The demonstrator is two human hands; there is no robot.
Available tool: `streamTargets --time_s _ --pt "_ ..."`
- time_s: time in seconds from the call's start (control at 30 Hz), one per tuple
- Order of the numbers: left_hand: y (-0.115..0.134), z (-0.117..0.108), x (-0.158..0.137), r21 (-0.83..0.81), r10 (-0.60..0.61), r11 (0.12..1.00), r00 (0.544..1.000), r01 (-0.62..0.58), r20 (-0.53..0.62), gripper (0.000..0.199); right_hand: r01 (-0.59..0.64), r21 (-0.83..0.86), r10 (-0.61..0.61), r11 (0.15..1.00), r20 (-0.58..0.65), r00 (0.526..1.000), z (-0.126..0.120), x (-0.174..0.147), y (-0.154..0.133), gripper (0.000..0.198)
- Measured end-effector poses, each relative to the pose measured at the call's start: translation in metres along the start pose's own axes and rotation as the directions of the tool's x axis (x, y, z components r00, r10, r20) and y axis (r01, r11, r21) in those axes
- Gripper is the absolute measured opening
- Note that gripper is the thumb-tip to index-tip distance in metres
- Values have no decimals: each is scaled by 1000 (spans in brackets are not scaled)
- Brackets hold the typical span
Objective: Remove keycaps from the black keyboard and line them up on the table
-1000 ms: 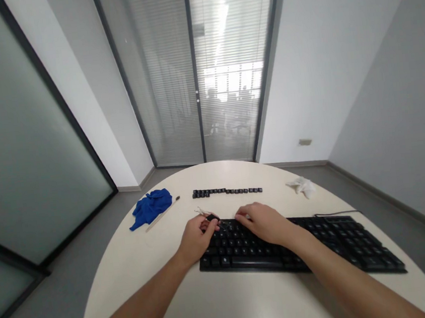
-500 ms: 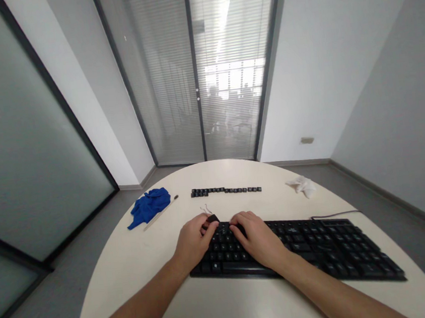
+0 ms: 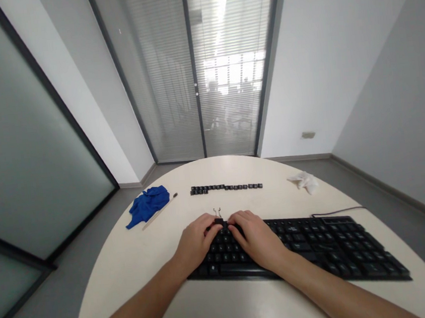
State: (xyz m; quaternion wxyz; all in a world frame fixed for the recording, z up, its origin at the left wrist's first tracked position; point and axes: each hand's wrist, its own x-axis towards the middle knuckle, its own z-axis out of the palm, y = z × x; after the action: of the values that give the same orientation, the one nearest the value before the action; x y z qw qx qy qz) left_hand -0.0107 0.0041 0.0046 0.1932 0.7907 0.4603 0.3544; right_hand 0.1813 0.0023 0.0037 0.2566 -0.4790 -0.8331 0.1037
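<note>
- A small black tool [image 3: 219,221] sits pinched between the thumb and fingers of a person's left hand [image 3: 195,239], its two thin hooked wires [image 3: 220,212] pointing away from the wearer.
- Just right of that grip, the right hand [image 3: 253,233] bends over the keys, thumb and forefinger drawn near each other; whether the fingertips clasp anything cannot be told.
- Beneath both hands lies a black keyboard [image 3: 308,242], the tool above its far edge toward the left end, the rest stretching well to the right of the grip.
- Beyond the grip, loose black keycaps [image 3: 226,186] stand lined up on the pale round desk [image 3: 251,306], with a short second row on the near side of the line's left end.
- To the left of the grip and farther off, a slim brush [image 3: 161,211] with a dark head lies at a slant beside a crumpled blue cloth [image 3: 149,204].
- Well to the right and beyond, a crumpled white tissue [image 3: 305,182] rests near the desk's far edge; nearer, a dark cable [image 3: 339,211] runs along behind the keyboard.
- Farthest from the grip, past the desk, rises a glass partition [image 3: 166,83] with blinds.
</note>
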Motion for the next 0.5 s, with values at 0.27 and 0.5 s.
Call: streamTargets --time_s 0.27,0.5 --pt "-3 1 -1 -127 -107 986 994 104 -18 24 57 12 -57 998 28 998 -3 0 -1 17" --pt "-10 4 3 -391 -235 892 972 226 25 20 65 38 -67 997 41 997 -4 1 -1 20"
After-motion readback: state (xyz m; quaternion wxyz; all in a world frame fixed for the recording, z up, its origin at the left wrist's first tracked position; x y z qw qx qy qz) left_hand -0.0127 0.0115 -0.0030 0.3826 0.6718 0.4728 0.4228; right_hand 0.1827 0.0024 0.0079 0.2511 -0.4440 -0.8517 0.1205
